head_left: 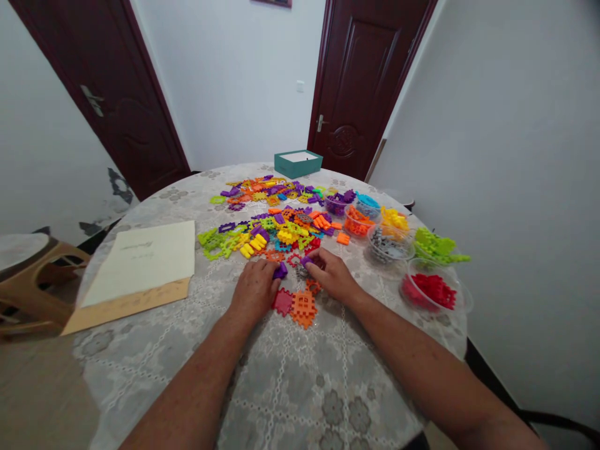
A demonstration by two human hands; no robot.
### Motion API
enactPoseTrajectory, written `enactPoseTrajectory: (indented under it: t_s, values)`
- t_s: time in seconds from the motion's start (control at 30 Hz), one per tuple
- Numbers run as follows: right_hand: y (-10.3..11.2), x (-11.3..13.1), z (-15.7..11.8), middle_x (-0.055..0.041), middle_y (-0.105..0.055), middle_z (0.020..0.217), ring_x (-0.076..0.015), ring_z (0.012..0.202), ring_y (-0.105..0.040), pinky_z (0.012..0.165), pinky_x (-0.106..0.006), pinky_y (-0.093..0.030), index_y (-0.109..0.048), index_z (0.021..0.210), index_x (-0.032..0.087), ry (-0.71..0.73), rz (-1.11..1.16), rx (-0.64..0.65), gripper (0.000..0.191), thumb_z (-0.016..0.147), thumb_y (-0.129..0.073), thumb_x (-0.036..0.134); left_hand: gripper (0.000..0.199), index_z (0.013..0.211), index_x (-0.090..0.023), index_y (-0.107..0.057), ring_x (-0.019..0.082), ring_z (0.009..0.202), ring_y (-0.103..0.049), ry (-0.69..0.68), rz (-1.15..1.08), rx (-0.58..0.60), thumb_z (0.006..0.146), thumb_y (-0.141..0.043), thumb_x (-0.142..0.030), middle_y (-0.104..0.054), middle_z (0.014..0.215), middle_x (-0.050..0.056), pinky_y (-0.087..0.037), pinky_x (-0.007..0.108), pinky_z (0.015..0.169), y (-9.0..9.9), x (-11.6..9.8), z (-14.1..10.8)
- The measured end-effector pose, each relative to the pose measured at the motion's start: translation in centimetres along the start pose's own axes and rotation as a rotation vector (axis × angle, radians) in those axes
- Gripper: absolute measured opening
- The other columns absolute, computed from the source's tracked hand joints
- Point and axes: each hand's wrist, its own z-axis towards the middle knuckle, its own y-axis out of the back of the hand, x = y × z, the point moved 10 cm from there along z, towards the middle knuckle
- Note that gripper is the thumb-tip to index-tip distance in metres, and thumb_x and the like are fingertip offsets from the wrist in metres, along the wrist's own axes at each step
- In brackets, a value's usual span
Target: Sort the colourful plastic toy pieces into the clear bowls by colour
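Note:
My left hand (pixel 255 289) is closed on a purple piece (pixel 280 271), which sticks out beside its fingertips. Another purple piece (pixel 305 261) sits between the fingers of my right hand (pixel 332 275), a little to the right. Between and just below the hands lie a red square piece (pixel 283 302) and orange toothed pieces (pixel 304 306) on the patterned tablecloth. Beyond the fingertips spreads a mixed pile of colored plastic pieces (pixel 285 234), with yellow, green, purple and orange ones.
Clear tubs of sorted pieces line the right side, including red (pixel 431 290), gray (pixel 388 245) and orange (pixel 359 222). Farther back are a second loose pile (pixel 262 190) and a green box (pixel 298 165). Papers (pixel 140 259) lie at the left.

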Motion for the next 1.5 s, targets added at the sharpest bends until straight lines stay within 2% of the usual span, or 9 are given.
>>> enactPoseTrajectory:
  t_s: [0.23, 0.4, 0.53, 0.63, 0.83, 0.93, 1.1, 1.27, 1.5]
  values:
    - [-0.6, 2.6, -0.5, -0.001, -0.069, 0.094, -0.0161, 0.083, -0.062, 0.075, -0.028, -0.046, -0.069, 0.101, 0.023, 0.113, 0.02, 0.001, 0.012, 0.093, -0.064, 0.03, 0.018, 0.105, -0.019, -0.063, 0.03, 0.103, -0.06, -0.031, 0.008, -0.041, 0.088, -0.06, -0.022, -0.067, 0.105, 0.013, -0.049, 0.045, 0.093, 0.5, -0.3, 0.1]
    - [-1.2, 2.3, -0.3, -0.0044, -0.068, 0.12, -0.0198, 0.11, -0.063, 0.085, -0.03, -0.05, -0.067, 0.094, 0.023, 0.032, 0.286, -0.027, 0.012, 0.09, -0.067, 0.034, 0.021, 0.109, -0.023, -0.056, 0.028, 0.106, -0.06, -0.097, -0.099, -0.133, 0.088, -0.061, -0.025, -0.062, 0.108, 0.009, -0.05, 0.043, 0.095, 1.9, -1.5, -0.2]
    - [-3.3, 0.5, -0.3, -0.0024, -0.07, 0.098, -0.0176, 0.085, -0.064, 0.07, -0.029, -0.051, -0.067, 0.096, 0.023, -0.154, 0.56, 0.072, 0.022, 0.089, -0.068, 0.044, 0.028, 0.114, -0.024, -0.055, 0.029, 0.109, -0.06, -0.141, -0.137, -0.171, 0.089, -0.065, -0.03, -0.062, 0.113, 0.01, -0.05, 0.044, 0.097, 2.5, -2.5, -0.5]
    - [-4.1, -0.1, -0.4, -0.0011, -0.068, 0.09, -0.0156, 0.073, -0.061, 0.062, -0.027, -0.049, -0.066, 0.097, 0.023, -0.194, 0.67, 0.112, 0.027, 0.089, -0.069, 0.049, 0.027, 0.114, -0.022, -0.056, 0.03, 0.109, -0.06, -0.162, -0.141, -0.195, 0.09, -0.065, -0.031, -0.062, 0.111, 0.01, -0.051, 0.045, 0.096, 2.7, -3.0, -0.6]
    - [-4.9, 0.3, -0.8, -0.0004, -0.069, 0.091, -0.0165, 0.077, -0.063, 0.068, -0.028, -0.051, -0.063, 0.099, 0.024, -0.155, 0.578, 0.152, 0.025, 0.089, -0.071, 0.046, 0.019, 0.107, -0.022, -0.055, 0.027, 0.1, -0.061, -0.17, -0.127, -0.167, 0.092, -0.065, -0.029, -0.062, 0.104, 0.008, -0.052, 0.041, 0.089, 2.1, -4.0, -0.8]
    - [-5.0, 0.8, -1.1, -0.0007, -0.07, 0.1, -0.0188, 0.086, -0.066, 0.077, -0.031, -0.053, -0.063, 0.112, 0.027, -0.133, 0.528, 0.157, 0.027, 0.089, -0.07, 0.039, 0.02, 0.105, -0.022, -0.055, 0.025, 0.096, -0.061, -0.147, -0.133, -0.132, 0.09, -0.067, -0.028, -0.061, 0.102, 0.007, -0.053, 0.039, 0.084, 1.8, -4.2, -0.8]
    - [-2.3, 1.7, -0.6, -0.0027, -0.072, 0.116, -0.0221, 0.106, -0.065, 0.096, -0.037, -0.05, -0.07, 0.12, 0.029, -0.019, 0.237, 0.046, 0.027, 0.096, -0.06, 0.037, 0.036, 0.122, -0.023, -0.054, 0.024, 0.098, -0.064, -0.141, -0.206, -0.091, 0.091, -0.069, -0.035, -0.063, 0.109, 0.007, -0.054, 0.037, 0.084, 1.6, -3.9, -0.9]
    - [1.7, 0.8, 1.2, -0.0026, -0.074, 0.103, -0.0206, 0.089, -0.066, 0.082, -0.034, -0.052, -0.072, 0.119, 0.026, -0.066, 0.045, -0.047, 0.031, 0.094, -0.062, 0.041, 0.043, 0.131, -0.024, -0.054, 0.027, 0.112, -0.063, -0.138, -0.192, -0.055, 0.092, -0.068, -0.035, -0.066, 0.118, 0.01, -0.052, 0.042, 0.097, 0.9, -3.4, -1.1]
    - [9.1, 0.2, 9.6, -0.0055, -0.076, 0.107, -0.0205, 0.092, -0.069, 0.083, -0.031, -0.052, -0.074, 0.119, 0.021, -0.045, -0.389, -0.132, 0.033, 0.09, -0.066, 0.035, 0.041, 0.122, -0.024, -0.063, 0.029, 0.114, -0.063, -0.137, -0.203, 0.04, 0.089, -0.07, -0.047, -0.066, 0.122, 0.011, -0.051, 0.042, 0.098, 0.1, -3.5, -1.5]
